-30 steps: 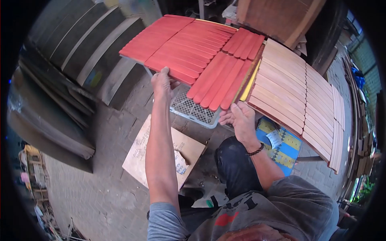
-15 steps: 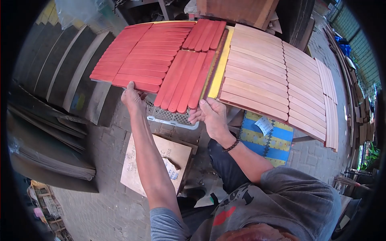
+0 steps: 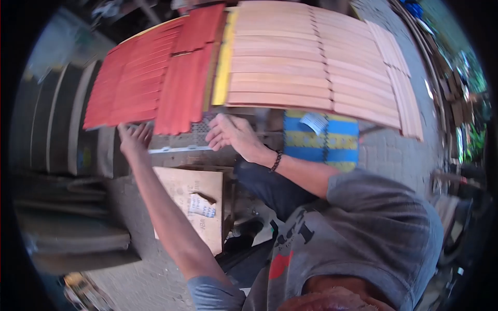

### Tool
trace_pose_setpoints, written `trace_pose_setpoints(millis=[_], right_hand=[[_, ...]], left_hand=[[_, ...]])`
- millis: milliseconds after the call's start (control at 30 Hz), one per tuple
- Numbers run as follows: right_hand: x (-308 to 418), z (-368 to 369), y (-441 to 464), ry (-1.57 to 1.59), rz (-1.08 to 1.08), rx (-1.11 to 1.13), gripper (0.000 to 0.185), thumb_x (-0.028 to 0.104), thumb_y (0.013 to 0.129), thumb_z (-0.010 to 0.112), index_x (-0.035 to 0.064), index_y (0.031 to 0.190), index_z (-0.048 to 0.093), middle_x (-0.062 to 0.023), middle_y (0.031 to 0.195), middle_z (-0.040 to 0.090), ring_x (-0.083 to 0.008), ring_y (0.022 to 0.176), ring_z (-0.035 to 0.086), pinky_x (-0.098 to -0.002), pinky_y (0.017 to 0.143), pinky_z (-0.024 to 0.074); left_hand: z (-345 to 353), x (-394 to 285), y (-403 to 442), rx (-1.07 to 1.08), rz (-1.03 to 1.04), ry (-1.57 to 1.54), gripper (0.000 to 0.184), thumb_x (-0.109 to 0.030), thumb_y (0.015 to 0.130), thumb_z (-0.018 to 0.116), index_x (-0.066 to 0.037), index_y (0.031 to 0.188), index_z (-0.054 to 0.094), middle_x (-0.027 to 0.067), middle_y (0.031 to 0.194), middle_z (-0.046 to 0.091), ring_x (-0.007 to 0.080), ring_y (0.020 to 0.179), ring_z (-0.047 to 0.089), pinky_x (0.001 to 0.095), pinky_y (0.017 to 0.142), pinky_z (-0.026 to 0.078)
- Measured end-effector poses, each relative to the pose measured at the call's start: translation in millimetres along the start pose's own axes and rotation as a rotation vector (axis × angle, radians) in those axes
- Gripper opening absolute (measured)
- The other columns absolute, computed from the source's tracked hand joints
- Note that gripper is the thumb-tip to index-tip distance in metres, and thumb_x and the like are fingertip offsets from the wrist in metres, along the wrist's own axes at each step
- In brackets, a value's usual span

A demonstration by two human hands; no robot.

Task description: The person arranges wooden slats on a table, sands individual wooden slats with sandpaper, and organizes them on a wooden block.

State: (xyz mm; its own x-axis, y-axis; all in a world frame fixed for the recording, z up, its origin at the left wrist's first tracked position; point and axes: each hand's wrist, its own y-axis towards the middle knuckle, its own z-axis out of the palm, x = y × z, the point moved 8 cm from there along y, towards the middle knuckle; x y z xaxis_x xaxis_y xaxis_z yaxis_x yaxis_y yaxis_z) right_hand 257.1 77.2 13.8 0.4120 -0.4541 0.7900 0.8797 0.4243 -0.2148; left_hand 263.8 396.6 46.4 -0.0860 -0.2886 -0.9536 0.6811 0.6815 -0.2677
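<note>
- Our left hand (image 3: 136,139) meets the near edge of the red, round-ended wooden slats (image 3: 140,72); blur hides its grip.
- Our right hand (image 3: 233,136), fingers loosely spread, sits just beside the rightmost red slats (image 3: 181,98), long axis toward us.

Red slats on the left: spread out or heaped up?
Spread out. The red slats lie side by side in adjoining rows, though blur softens the seams between them.

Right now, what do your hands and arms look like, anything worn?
Left hand and right hand: both ungloved. Dark beaded bracelet on the right wrist, nothing on the left. Short grey sleeves end above the elbows; forearms uncovered.
</note>
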Motion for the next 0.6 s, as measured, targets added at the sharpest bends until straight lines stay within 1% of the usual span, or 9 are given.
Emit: trace_pose_setpoints(millis=[67,167,233,300,333,433,533,567,600], right_hand=[[8,-30,-32,-0.067,0.01,0.005,0.034,0.026,0.108,0.048,-0.0068,0.113,0.059,-0.0157,0.092,0.069,-0.0197,0.078,0.069,-0.031,0.071,0.058],[52,-55,-101,-0.595,-0.029,0.225,0.034,0.028,0.106,0.052,-0.0015,0.093,0.063,-0.004,0.078,0.068,-0.0106,0.068,0.063,-0.0266,0.063,0.0514],[93,-75,-152,-0.775,-0.029,0.277,0.034,0.027,0.105,0.054,-0.0001,0.088,0.067,-0.0026,0.074,0.066,-0.0087,0.066,0.061,-0.0276,0.06,0.0486],[160,-92,-201,-0.917,-0.192,0.128,0.027,0.021,0.102,0.058,0.0014,0.088,0.07,-0.0053,0.073,0.067,-0.0104,0.063,0.061,-0.0288,0.057,0.0475],[198,-106,-225,-1.125,-0.574,-0.021,0.017,0.013,0.097,0.061,0.0017,0.092,0.072,-0.0091,0.076,0.068,-0.0133,0.064,0.063,-0.0298,0.059,0.049],[311,-167,-294,-1.479,-1.005,-0.73,0.01,0.01,0.094,0.066,0.0023,0.095,0.073,-0.0126,0.081,0.071,-0.0209,0.067,0.065,-0.0288,0.062,0.0502],[384,-295,-320,-1.637,-0.621,-1.151,0.033,0.033,0.104,0.058,0.0024,0.108,0.071,-0.0095,0.08,0.067,-0.0117,0.071,0.059,-0.0262,0.063,0.0455],[394,-331,-333,-1.631,-0.631,-1.164,0.033,0.033,0.104,0.058,0.0024,0.108,0.071,-0.0095,0.08,0.067,-0.0117,0.071,0.059,-0.0262,0.063,0.0455],[390,-386,-336,-1.416,-0.382,-1.102,0.042,0.04,0.103,0.058,0.0015,0.113,0.07,-0.0093,0.089,0.068,-0.0128,0.077,0.06,-0.0275,0.067,0.0472]], left_hand=[[-18,14,-9,0.038,-0.021,-0.006,0.089,-0.056,0.1,0.05,0.007,0.156,0.019,0.0318,0.144,0.047,0.0379,0.121,0.06,0.0416,0.093,0.053],[-21,40,-65,-0.077,-0.005,-0.091,0.061,-0.038,0.104,0.048,0.006,0.145,0.036,0.015,0.112,0.06,0.0254,0.097,0.063,0.037,0.086,0.053],[-5,70,-93,0.018,-0.051,-0.059,0.054,-0.036,0.104,0.048,0.005,0.139,0.042,0.0135,0.108,0.062,0.0235,0.095,0.064,0.0353,0.084,0.053],[24,86,-128,0.099,-0.085,-0.02,0.047,-0.035,0.104,0.049,0.003,0.133,0.048,0.0119,0.104,0.064,0.0217,0.093,0.065,0.0336,0.081,0.053],[50,90,-152,0.186,-0.096,-0.012,0.044,-0.034,0.105,0.048,0.002,0.129,0.051,0.0113,0.101,0.065,0.0211,0.092,0.065,0.0328,0.081,0.054],[113,93,-191,0.348,-0.124,-0.018,0.041,-0.034,0.106,0.045,0.0,0.127,0.053,0.0118,0.101,0.067,0.021,0.092,0.066,0.0323,0.08,0.054],[151,92,-203,0.446,-0.144,-0.076,0.044,-0.036,0.108,0.039,0.0,0.132,0.05,0.0138,0.105,0.068,0.0228,0.092,0.068,0.0325,0.08,0.055],[157,92,-204,0.437,-0.15,-0.107,0.045,-0.037,0.109,0.037,-0.001,0.131,0.049,0.0144,0.106,0.068,0.023,0.092,0.068,0.0331,0.08,0.055],[162,92,-202,0.423,-0.153,-0.144,0.045,-0.038,0.109,0.036,-0.001,0.131,0.049,0.0151,0.107,0.068,0.0233,0.091,0.068,0.0336,0.08,0.056]])
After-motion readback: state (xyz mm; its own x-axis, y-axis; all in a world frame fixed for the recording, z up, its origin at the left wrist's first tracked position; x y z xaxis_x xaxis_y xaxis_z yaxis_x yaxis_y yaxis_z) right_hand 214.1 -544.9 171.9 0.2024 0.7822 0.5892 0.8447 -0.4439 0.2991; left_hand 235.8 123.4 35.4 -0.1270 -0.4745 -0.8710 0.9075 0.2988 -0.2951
